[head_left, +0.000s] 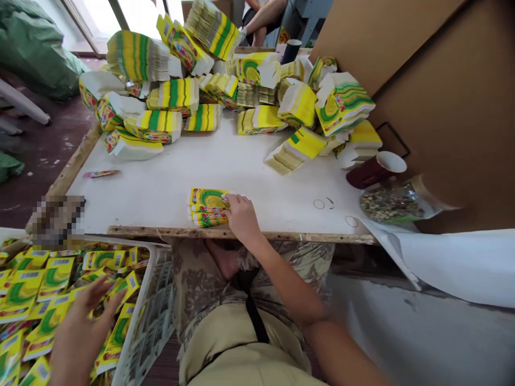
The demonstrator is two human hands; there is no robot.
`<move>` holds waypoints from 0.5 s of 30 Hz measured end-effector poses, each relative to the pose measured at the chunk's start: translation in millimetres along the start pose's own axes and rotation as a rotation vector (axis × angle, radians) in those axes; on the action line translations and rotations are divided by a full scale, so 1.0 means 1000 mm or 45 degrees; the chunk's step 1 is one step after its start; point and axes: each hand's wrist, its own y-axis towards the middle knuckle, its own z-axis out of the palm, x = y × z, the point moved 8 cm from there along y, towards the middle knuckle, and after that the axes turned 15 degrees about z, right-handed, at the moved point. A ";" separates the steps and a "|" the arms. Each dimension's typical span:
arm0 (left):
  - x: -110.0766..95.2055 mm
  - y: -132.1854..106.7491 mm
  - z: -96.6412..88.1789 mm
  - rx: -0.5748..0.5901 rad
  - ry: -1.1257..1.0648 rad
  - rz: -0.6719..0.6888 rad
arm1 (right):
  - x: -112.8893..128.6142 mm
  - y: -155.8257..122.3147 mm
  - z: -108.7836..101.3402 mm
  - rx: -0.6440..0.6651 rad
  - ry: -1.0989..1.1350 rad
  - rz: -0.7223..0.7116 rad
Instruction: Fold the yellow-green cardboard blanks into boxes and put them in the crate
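Note:
My left hand (82,324) is over a white plastic crate (151,284) at the lower left, fingers apart and slightly curled, with nothing held in them. Yellow-and-green printed packets (56,279) fill this crate in a loose heap. At the table's front edge, my right hand (242,217) grips the right end of a small stack of yellow-and-green packets (207,206) lying flat. The packets overlap in a few rows; the fingertips partly cover their right side.
Bundles of folded yellow, green and white cartons (173,94) are piled along the back of the white table (193,161). A dark red mug (374,170) and a tipped glass jar (396,202) lie at the right, beside brown cardboard (450,107). Rubber bands (319,204) lie nearby. A person's legs (265,16) show behind.

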 end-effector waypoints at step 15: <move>-0.180 0.048 0.087 -0.675 -1.873 0.091 | 0.058 -0.128 0.031 0.689 1.183 -0.060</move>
